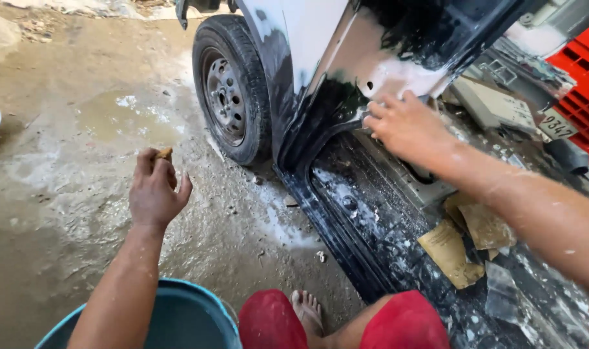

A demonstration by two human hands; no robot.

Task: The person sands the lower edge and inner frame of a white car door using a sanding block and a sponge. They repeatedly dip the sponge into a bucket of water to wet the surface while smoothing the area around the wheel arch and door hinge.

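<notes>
Two hands are sharing the work here, and nearest to you a blue bucket is sitting between your red-clad knees and your left arm. Your left hand is hovering over the wet concrete floor, fingers curled shut around a small brown sanding scrap whose tip is poking out above the knuckles; you are gripping it firmly, which is good, but it is well apart from the panel. Torn brown sheets of sandpaper are lying on the dirty door sill just beside your right forearm. Farther on, your right hand is spreading flat and open, fingertips pressing on the lower edge of the dark, white-smeared car body panel, holding nothing. To my eye, you are feeling the surface, so keep the palm flat and the touch light, and be moving along the edge rather than across it. Beyond, the front wheel is standing in a puddle-streaked patch.
</notes>
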